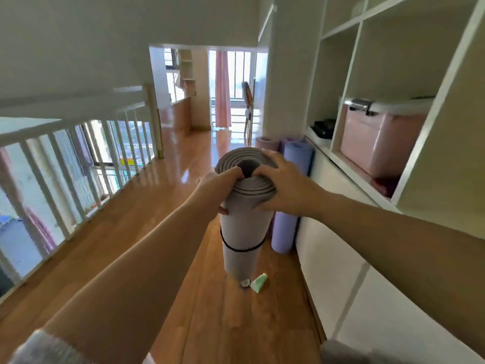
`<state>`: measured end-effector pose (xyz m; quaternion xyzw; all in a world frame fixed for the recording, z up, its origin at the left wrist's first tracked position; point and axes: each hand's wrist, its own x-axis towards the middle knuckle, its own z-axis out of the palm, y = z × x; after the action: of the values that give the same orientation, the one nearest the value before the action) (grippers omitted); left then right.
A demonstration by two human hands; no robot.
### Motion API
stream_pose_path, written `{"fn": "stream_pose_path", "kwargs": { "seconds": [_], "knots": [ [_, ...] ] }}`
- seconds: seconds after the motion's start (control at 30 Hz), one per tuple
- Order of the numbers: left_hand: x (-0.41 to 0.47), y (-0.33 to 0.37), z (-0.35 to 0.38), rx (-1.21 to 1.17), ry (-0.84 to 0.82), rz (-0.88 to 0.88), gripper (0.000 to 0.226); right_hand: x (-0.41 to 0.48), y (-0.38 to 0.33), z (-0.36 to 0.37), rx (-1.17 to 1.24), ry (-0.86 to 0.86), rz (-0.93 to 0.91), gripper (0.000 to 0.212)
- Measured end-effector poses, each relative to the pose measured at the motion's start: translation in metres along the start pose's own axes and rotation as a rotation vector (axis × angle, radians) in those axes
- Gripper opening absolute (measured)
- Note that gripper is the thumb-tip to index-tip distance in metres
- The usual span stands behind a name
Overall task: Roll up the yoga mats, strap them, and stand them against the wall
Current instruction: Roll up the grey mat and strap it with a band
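Both hands, left hand (220,183) and right hand (282,185), grip the top of the rolled, strapped grey mat (242,227) upright on the floor (210,311). 3 mats (291,195) already stand against the wall; this 1 isn't placed yet.

The floor (262,324) was glossy wood with bright reflections. The rolled grey mat (242,232) looked matt and smooth, like foam, as did the purple mat (284,232) right of it. The pink box (375,145) looked smooth plastic.

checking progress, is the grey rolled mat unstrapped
No, a black strap circles the grey mat below where the left hand and right hand grip its top end.
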<state>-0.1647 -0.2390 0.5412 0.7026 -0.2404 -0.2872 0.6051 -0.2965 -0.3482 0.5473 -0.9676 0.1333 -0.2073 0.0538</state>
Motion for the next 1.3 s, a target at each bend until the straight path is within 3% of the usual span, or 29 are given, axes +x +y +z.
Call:
{"fn": "stream_pose_path", "kwargs": {
  "seconds": [0.07,0.17,0.3,0.57,0.7,0.83,0.97,1.1,1.3],
  "knots": [
    [0.020,0.004,0.017,-0.002,-0.024,0.050,0.071,0.004,0.020,-0.002,-0.003,0.040,0.018,0.067],
    [0.057,0.004,0.039,0.011,-0.031,0.108,0.053,0.015,0.052,0.000,-0.010,0.095,0.014,0.062],
    [0.113,-0.011,0.059,0.033,-0.057,0.144,0.062,0.043,0.093,0.029,-0.023,0.075,0.025,0.063],
    [0.246,-0.057,0.103,0.131,-0.004,0.137,0.038,0.113,0.194,0.103,-0.065,-0.002,0.106,0.070],
    [0.303,-0.085,0.118,0.147,-0.005,0.106,0.055,0.140,0.239,0.147,-0.075,-0.057,0.128,0.071],
    [0.353,-0.097,0.122,0.127,0.007,0.208,0.066,0.171,0.272,0.168,-0.071,-0.002,0.121,0.075],
    [0.395,-0.090,0.125,0.063,0.013,0.215,0.075,0.201,0.277,0.180,-0.324,0.118,-0.010,0.082],
    [0.408,-0.093,0.132,0.062,0.010,0.298,0.081,0.222,0.281,0.188,-0.401,-0.011,0.119,0.094],
    [0.413,-0.112,0.149,0.035,-0.280,0.220,0.069,0.256,0.311,0.182,-0.354,-0.053,0.316,0.085]
  ]
}}
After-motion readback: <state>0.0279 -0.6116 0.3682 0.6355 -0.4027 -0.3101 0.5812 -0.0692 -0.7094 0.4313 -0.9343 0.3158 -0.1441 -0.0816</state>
